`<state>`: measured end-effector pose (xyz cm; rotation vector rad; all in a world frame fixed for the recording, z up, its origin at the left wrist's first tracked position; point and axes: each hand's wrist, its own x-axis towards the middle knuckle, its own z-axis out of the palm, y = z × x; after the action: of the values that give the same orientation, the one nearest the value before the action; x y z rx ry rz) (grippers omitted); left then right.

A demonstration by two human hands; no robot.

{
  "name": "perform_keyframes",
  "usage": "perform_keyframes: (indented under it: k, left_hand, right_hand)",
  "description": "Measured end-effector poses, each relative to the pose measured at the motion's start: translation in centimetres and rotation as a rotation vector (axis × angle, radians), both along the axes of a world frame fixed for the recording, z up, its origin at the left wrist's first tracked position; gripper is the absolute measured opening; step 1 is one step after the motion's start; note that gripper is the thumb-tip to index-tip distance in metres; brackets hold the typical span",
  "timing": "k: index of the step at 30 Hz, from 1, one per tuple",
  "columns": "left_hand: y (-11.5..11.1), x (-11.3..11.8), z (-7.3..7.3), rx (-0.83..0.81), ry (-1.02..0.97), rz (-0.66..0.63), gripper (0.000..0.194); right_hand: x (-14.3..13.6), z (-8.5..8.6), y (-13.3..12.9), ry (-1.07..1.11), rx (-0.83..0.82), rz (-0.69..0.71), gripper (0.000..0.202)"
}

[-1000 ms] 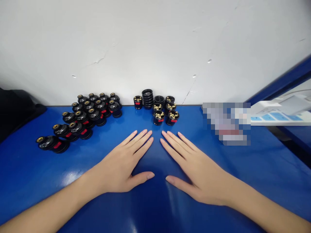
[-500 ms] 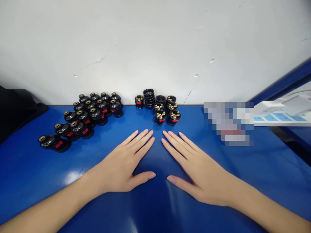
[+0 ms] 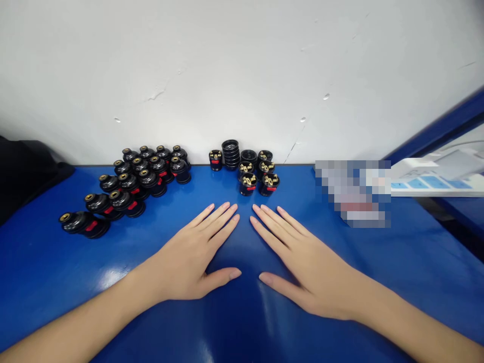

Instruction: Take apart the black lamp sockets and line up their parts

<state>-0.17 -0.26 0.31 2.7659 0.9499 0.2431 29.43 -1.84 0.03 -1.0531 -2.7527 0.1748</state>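
My left hand (image 3: 196, 252) lies flat on the blue tabletop (image 3: 242, 322), fingers stretched out and thumb apart, holding nothing. Mirroring it, my right hand (image 3: 302, 259) rests palm down with its fingers spread, also holding nothing. Just beyond the fingertips stand several black lamp socket bases with brass contacts and red tabs, among them a front left base (image 3: 247, 183) and a front right base (image 3: 269, 184). Behind them is a stack of black threaded rings (image 3: 230, 154). To the left, rows of black domed lamp sockets (image 3: 127, 202) with brass threaded tops stand upright; the nearest socket (image 3: 85, 224) appears tilted.
A white wall (image 3: 242, 75) closes off the back of the table. On the right lies a pixelated object (image 3: 351, 194), its kind hidden. Beyond it are a blue frame bar (image 3: 434, 131) and white and blue items (image 3: 431, 180). Black cloth (image 3: 30, 171) hangs at the left edge.
Both hands keep the same place and pose on the table. Only the camera's view has shifted very slightly.
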Motion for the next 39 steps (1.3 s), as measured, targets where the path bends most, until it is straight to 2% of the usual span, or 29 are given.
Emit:
perform_keyframes:
  k: [27, 39]
  left_hand:
    - [0.02, -0.06, -0.13, -0.016, -0.034, 0.001, 0.089]
    - [0.07, -0.02, -0.1, 0.003, 0.014, 0.001, 0.087]
  right_hand:
    - [-0.05, 0.01, 0.0, 0.012, -0.016, 0.006, 0.079]
    - [0.05, 0.09, 0.01, -0.005, -0.003, 0.009, 0.079]
